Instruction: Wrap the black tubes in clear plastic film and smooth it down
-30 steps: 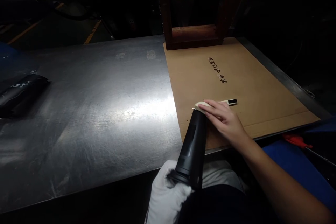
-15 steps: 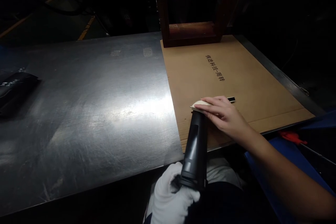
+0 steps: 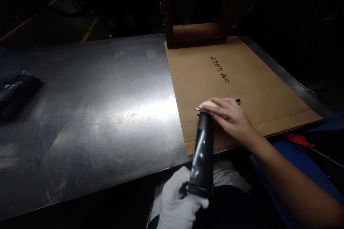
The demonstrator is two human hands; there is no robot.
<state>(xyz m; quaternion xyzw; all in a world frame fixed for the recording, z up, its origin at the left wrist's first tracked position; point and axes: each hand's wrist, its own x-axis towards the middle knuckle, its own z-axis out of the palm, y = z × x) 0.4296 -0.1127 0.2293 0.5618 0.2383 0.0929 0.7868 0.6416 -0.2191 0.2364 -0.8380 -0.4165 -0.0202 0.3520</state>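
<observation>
My left hand (image 3: 178, 200), in a white glove, grips the near end of a long black plastic housing (image 3: 201, 154) with a glossy strip along its top. The housing slants away from me, its far end over the cardboard. My bare right hand (image 3: 231, 116) is closed around a cream-coloured pad (image 3: 208, 105), pressed at the housing's far end; the pad is slightly blurred. A small pointed blade (image 3: 197, 109) shows just left of the pad. A dark, pale-edged end of a slim object (image 3: 237, 101) lies beyond my right knuckles; its middle is hidden.
A cardboard sheet (image 3: 193, 71) with printed characters covers the right part of the metal table (image 3: 107, 114). At its back stands a reddish-brown wooden frame (image 3: 197, 44). A black bag-like item (image 3: 20, 91) lies far left. Something red (image 3: 298, 139) rests beside blue material at right.
The housing has turned slightly and shifted a little to the right with my left hand. The pad in my right hand has tilted and moved slightly right, showing more of the blade.
</observation>
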